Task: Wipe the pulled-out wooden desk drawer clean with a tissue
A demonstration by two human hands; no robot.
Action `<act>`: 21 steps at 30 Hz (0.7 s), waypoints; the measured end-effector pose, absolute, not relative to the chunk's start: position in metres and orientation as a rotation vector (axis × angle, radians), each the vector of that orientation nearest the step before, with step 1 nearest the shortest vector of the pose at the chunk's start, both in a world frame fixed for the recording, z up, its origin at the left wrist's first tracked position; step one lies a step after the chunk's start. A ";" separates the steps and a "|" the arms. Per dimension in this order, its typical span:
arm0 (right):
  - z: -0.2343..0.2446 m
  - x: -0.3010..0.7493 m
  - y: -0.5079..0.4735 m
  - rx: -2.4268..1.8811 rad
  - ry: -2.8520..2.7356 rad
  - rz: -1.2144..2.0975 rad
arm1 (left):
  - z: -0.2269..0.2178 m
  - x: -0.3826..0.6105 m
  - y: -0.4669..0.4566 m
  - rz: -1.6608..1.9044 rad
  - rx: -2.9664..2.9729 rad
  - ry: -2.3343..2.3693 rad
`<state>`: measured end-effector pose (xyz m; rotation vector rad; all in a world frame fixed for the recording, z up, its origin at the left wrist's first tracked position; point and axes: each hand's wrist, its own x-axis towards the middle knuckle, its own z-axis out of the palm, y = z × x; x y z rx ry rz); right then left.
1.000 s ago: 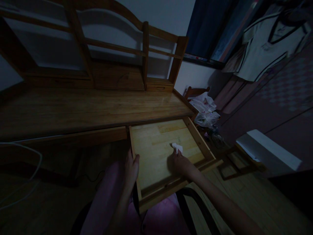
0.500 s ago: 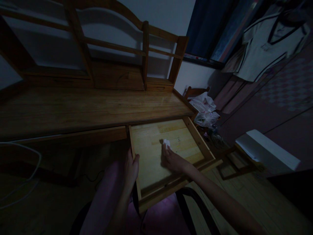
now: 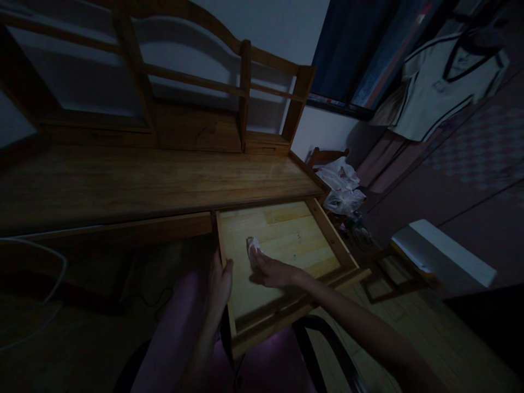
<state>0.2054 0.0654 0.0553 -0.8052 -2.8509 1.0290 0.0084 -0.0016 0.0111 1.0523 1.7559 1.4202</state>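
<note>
A wooden drawer (image 3: 311, 240) is pulled out from under the desk, its pale bottom marked with a few small dark spots. My right hand (image 3: 272, 270) presses a crumpled white tissue (image 3: 254, 244) against the drawer bottom, left of the middle. The fingers are closed over the tissue and hide part of it. My left hand (image 3: 221, 281) grips the drawer's left side wall, thumb over the top edge and fingers on the outer face, largely hidden.
The wooden desk top (image 3: 164, 174) carries a shelf unit (image 3: 196, 128) along its back. Plastic bags (image 3: 341, 185) sit on a chair beyond the desk's right end. A white box (image 3: 446, 251) rests on a stool at right. A white cable (image 3: 61, 273) hangs at left.
My right hand has slid the tissue to the left across the drawer bottom, uncovering more dark spots. My left hand stays on the drawer's side wall.
</note>
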 end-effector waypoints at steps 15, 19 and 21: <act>0.074 0.206 0.053 -0.905 -2.924 0.858 | 0.012 0.008 -0.001 1.436 1.062 1.769; 0.068 0.221 0.086 -1.025 -2.855 0.585 | 0.010 0.008 -0.001 1.424 1.074 1.755; 0.067 0.231 0.109 -1.120 -2.820 0.500 | 0.010 0.008 -0.001 1.413 1.068 1.755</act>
